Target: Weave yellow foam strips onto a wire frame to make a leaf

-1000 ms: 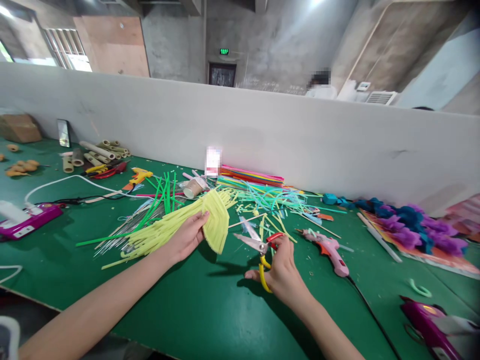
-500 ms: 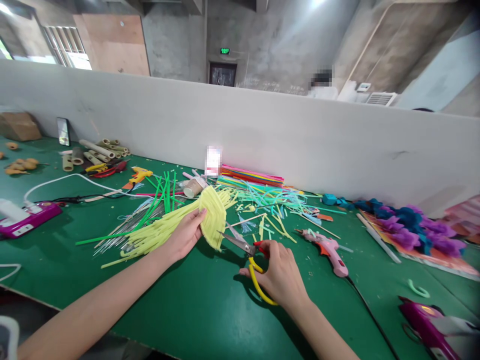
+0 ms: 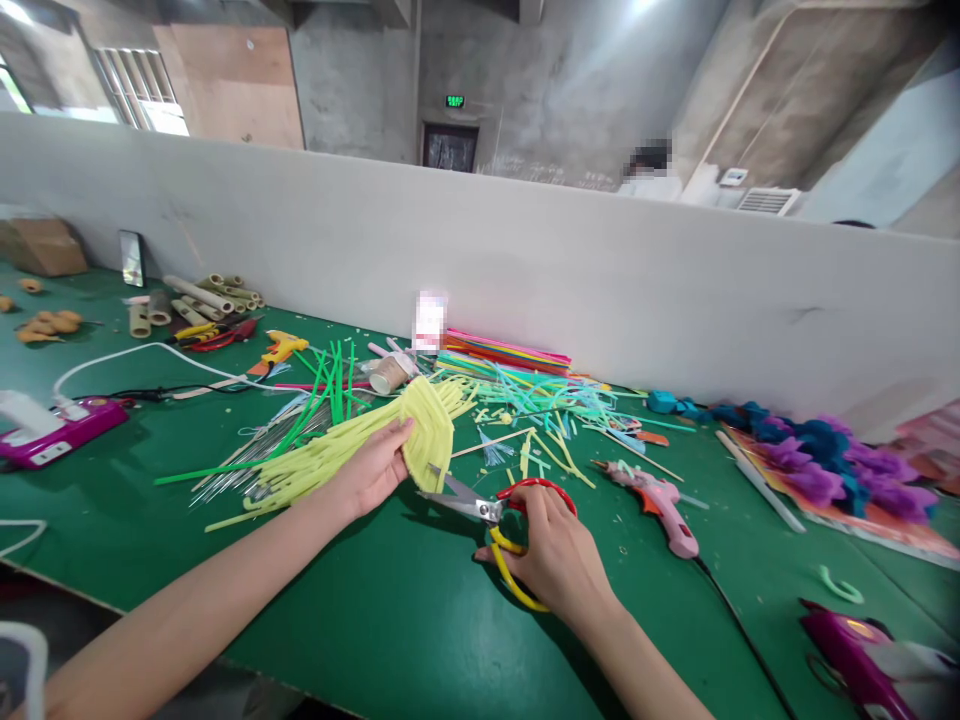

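Observation:
My left hand point(image 3: 379, 462) pinches a yellow leaf-shaped piece made of fuzzy pipe cleaners point(image 3: 429, 425) by its left side. Under that hand lies a bundle of loose yellow pipe cleaners point(image 3: 307, 462). My right hand point(image 3: 551, 545) is closed round scissors point(image 3: 491, 512) with one red and one yellow handle. The scissors' blades are parted, and their tips are at the lower end of the yellow piece. Whether both blades touch it I cannot tell.
A pink glue gun point(image 3: 660, 505) lies to the right of my right hand. Coloured pipe cleaners point(image 3: 510, 350) and offcuts lie behind. A yellow glue gun point(image 3: 283, 347), bamboo pieces point(image 3: 202, 300) and a purple power strip point(image 3: 67, 430) sit left. Purple-blue fuzzy pieces point(image 3: 832, 460) lie right.
The scissors have moved a little left and down, onto the bottom end of the yellow piece. Their red handle has swung up, away from the yellow one. My left hand stays nearly still.

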`<move>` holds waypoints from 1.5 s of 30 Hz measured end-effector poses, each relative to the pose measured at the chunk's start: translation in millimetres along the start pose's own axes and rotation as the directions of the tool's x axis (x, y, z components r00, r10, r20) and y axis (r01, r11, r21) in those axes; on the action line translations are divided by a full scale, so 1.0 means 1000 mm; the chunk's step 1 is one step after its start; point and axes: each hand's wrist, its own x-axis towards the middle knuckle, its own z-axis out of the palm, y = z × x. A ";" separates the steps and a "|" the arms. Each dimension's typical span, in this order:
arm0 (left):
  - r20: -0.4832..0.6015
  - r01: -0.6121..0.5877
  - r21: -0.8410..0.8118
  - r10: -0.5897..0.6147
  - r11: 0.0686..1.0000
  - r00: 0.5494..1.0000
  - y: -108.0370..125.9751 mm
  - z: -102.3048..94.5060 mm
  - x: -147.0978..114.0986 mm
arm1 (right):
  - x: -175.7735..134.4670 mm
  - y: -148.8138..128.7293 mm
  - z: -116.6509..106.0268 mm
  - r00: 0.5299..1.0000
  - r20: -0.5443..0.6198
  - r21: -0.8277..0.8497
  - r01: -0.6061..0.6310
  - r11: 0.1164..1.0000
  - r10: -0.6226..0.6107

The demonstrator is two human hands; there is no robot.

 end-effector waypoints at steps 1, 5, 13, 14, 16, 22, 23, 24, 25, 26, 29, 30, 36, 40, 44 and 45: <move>-0.018 0.027 -0.016 -0.027 1.000 0.999 0.001 0.000 0.001 | 0.000 0.000 0.000 1.000 0.006 -0.007 0.009 1.000 -0.009; -0.043 0.099 -0.077 -0.103 0.992 0.994 0.005 0.001 0.003 | 0.001 -0.001 0.000 0.998 0.017 -0.027 0.059 0.998 -0.058; -0.006 0.156 -0.110 -0.158 0.982 0.987 0.007 -0.003 0.005 | 0.000 -0.003 -0.001 0.991 0.032 -0.072 0.135 0.988 -0.133; 0.003 0.159 -0.109 -0.160 0.981 0.987 0.007 -0.004 0.005 | 0.000 -0.003 -0.001 0.990 0.033 -0.078 0.138 0.987 -0.136; 0.017 0.172 -0.110 -0.171 0.979 0.985 0.007 -0.004 0.005 | 0.000 -0.003 -0.001 0.989 0.037 -0.086 0.148 0.985 -0.145; 0.019 0.207 -0.130 -0.206 0.970 0.978 0.007 -0.004 0.005 | -0.002 0.000 0.001 0.984 0.042 -0.069 0.174 0.982 -0.172; 0.019 0.207 -0.135 -0.207 0.969 0.978 0.007 -0.004 0.006 | -0.002 0.001 0.001 0.984 0.047 -0.070 0.176 0.982 -0.173; 0.019 0.207 -0.140 -0.207 0.968 0.978 0.007 -0.004 0.006 | -0.002 0.001 0.001 0.983 0.052 -0.073 0.177 0.981 -0.173; 0.016 0.206 -0.144 -0.206 0.968 0.978 0.007 -0.004 0.006 | -0.002 0.001 0.001 0.984 0.054 -0.079 0.175 0.981 -0.171; 0.006 0.201 -0.149 -0.202 0.968 0.979 0.007 -0.004 0.006 | -0.002 0.001 0.001 0.984 0.054 -0.087 0.173 0.981 -0.168; -0.027 0.181 -0.176 -0.188 0.968 0.982 0.007 -0.004 0.007 | -0.003 0.001 0.002 0.987 0.039 -0.124 0.158 0.979 -0.155; -0.032 0.177 -0.185 -0.186 0.967 0.982 0.007 -0.003 0.007 | -0.003 0.001 0.003 0.988 0.033 -0.137 0.157 0.978 -0.154; -0.043 0.175 -0.210 -0.188 0.962 0.981 0.006 0.000 0.005 | -0.004 -0.001 0.006 0.988 0.026 -0.191 0.156 0.969 -0.154; -0.061 0.172 -0.209 -0.188 0.963 0.980 0.005 0.000 0.005 | -0.004 -0.001 0.006 0.986 0.033 -0.227 0.168 0.959 -0.165; -0.026 0.188 -0.187 -0.196 0.964 0.980 0.005 -0.002 0.005 | -0.005 0.000 0.009 0.983 0.017 -0.242 0.182 0.953 -0.183; -0.025 0.185 -0.186 -0.192 0.965 0.981 0.005 -0.002 0.006 | -0.005 0.000 0.009 0.982 0.015 -0.242 0.186 0.952 -0.188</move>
